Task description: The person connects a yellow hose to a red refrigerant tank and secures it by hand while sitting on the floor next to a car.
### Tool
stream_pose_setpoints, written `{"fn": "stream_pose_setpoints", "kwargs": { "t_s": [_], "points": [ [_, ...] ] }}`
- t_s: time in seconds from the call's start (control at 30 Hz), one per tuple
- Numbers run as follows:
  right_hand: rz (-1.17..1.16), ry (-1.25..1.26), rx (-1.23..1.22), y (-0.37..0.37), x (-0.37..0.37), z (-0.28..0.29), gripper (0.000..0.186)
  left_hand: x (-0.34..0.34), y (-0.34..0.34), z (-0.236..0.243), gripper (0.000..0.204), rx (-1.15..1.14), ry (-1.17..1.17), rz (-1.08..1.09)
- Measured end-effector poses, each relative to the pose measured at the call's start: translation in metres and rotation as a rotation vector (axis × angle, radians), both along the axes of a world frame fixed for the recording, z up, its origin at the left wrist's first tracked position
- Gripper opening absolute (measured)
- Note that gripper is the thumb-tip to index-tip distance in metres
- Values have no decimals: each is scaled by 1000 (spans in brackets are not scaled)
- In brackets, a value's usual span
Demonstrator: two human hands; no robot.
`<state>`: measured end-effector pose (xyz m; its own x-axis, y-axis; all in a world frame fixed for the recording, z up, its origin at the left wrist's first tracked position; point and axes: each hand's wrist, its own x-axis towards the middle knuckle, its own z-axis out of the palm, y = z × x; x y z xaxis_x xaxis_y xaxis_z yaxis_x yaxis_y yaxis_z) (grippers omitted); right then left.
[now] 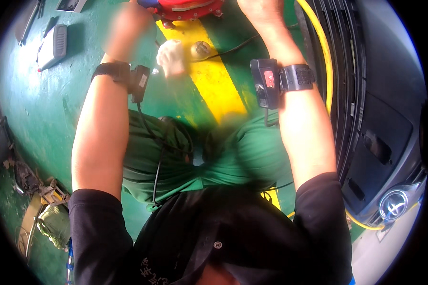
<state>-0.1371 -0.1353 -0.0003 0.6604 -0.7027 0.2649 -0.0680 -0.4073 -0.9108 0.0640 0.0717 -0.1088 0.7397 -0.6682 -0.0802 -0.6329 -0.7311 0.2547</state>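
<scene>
A red round metal part (pixel 190 8) with bolts along its rim lies at the top edge, between my two hands. My left hand (pixel 134 21) is smeared by motion at its left side, close to a small blue piece (pixel 148 4). Beyond the red part's right side is my right hand (pixel 262 10); the top edge cuts off its fingers. Whether either hand grips anything is hidden. Nearer to me, a crumpled white cloth or paper (pixel 172 58) sits beside a small beige round fitting (pixel 200 49) on the yellow floor stripe (pixel 213 85).
A dark cable (pixel 233 49) crosses the green floor. On the right, a yellow hose (pixel 327 57) runs along a black vehicle grille and bumper (pixel 389 128). A grey boxy device (pixel 53 46) lies at far left, with assorted parts (pixel 52 192) at lower left. Wrist devices with cables are on my forearms.
</scene>
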Motion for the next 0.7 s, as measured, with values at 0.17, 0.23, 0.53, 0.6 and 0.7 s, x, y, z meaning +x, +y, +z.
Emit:
{"fn": "stream_pose_setpoints", "kwargs": {
  "t_s": [0.17, 0.23, 0.53, 0.6, 0.7],
  "points": [
    [40, -29, 19, -2, 7, -1, 14, 16, 7, -15, 59, -30, -23, -3],
    [51, -42, 35, -4, 4, 0, 14, 14, 2, -12, 58, -4, -17, -7],
    [45, -24, -33, 0, 5, 2, 15, 16, 2, -10, 58, 9, -20, -15],
    [56, -25, 5, -1, 5, 1, 15, 14, -1, -7, 60, 57, 1, 4],
    [66, -52, 44, -2, 5, -3, 14, 11, -1, -4, 62, 47, 24, 18]
  ]
}}
